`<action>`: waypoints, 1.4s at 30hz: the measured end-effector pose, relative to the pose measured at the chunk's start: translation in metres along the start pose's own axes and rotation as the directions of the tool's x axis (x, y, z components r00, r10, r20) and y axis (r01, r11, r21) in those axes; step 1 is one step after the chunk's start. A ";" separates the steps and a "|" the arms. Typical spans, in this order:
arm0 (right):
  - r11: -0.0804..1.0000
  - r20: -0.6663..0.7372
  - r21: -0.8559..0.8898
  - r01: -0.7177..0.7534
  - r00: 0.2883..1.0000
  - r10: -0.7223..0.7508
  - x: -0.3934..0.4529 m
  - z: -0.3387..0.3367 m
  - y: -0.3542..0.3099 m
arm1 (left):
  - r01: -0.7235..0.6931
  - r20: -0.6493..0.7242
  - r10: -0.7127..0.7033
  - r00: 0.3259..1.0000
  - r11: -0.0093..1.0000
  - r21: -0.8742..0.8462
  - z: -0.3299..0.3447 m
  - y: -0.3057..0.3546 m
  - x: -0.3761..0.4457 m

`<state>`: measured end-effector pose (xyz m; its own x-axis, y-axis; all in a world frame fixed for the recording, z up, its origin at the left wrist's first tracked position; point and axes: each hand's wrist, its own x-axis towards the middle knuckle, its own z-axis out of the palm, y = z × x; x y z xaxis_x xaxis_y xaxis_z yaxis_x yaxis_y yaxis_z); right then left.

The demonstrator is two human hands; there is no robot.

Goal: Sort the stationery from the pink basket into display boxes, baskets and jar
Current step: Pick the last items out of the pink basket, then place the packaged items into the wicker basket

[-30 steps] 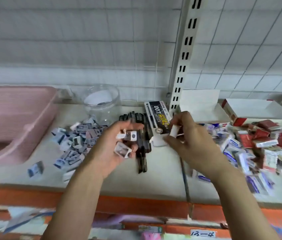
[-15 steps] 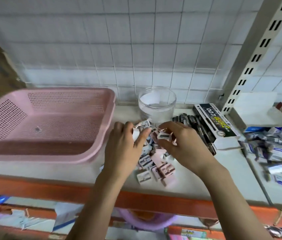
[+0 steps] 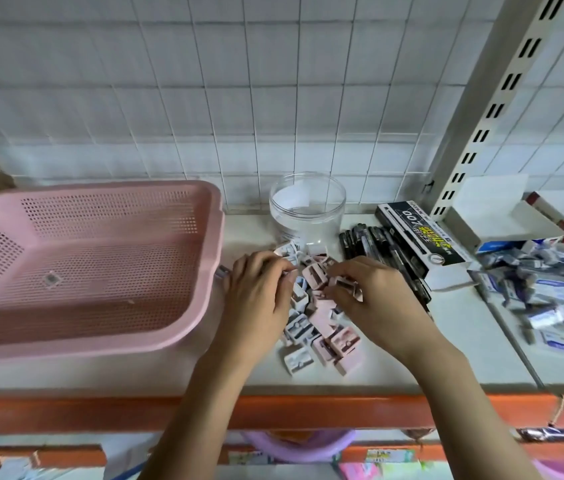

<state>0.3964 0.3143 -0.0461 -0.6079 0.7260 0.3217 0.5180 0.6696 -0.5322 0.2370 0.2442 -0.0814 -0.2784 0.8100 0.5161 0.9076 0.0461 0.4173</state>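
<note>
Now both hands are down on the sharpener pile point(image 3: 311, 306), where a second ago they were up over the pens, each holding a piece. View has swung left too, so the pink basket point(image 3: 100, 258) is fully in frame and looks empty bar a scrap or two. Reads as: dumping is done, gathering sharpeners is the current step, jar the likely target.

Left hand point(image 3: 256, 299) lies palm-down on the pile's left edge, fingers curled over pieces; can't tell if it has actually pinched one. Right hand point(image 3: 374, 299) is closed on a pink sharpener point(image 3: 344, 284) at the fingertips.

Sharpeners: small wedge blocks, pink and pale white, blade slots showing, loose heap on the shelf just in front of the clear jar point(image 3: 308, 209). Jar looks empty, lid off. Black pens point(image 3: 377, 251) and their box point(image 3: 422, 237) sit right of the pile, erasers point(image 3: 543, 292) farther right.
</note>
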 end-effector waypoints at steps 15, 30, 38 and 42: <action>0.998 -0.107 0.034 0.058 0.993 -0.054 -0.060 -0.034 0.008 | -0.056 -0.108 0.065 0.992 0.995 0.088 -0.027 0.071 -0.037; 0.999 -0.065 0.054 -0.008 0.998 0.011 -0.244 -0.107 0.052 | -0.042 -0.047 0.040 0.998 0.998 -0.049 -0.004 0.218 -0.181; 0.993 -0.115 0.032 -0.115 0.986 0.118 -0.299 -0.107 0.044 | -0.066 0.064 0.074 0.995 0.991 -0.114 -0.012 0.226 -0.211; 0.986 -0.104 0.014 -0.168 0.980 0.169 -0.328 -0.098 0.040 | -0.049 0.151 0.069 0.986 0.990 -0.132 -0.007 0.224 -0.228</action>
<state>0.6758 0.1181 -0.0962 -0.4458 0.8410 0.3067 0.6043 0.5355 -0.5899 0.5017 0.0657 -0.1006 -0.1647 0.8903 0.4246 0.8707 -0.0710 0.4866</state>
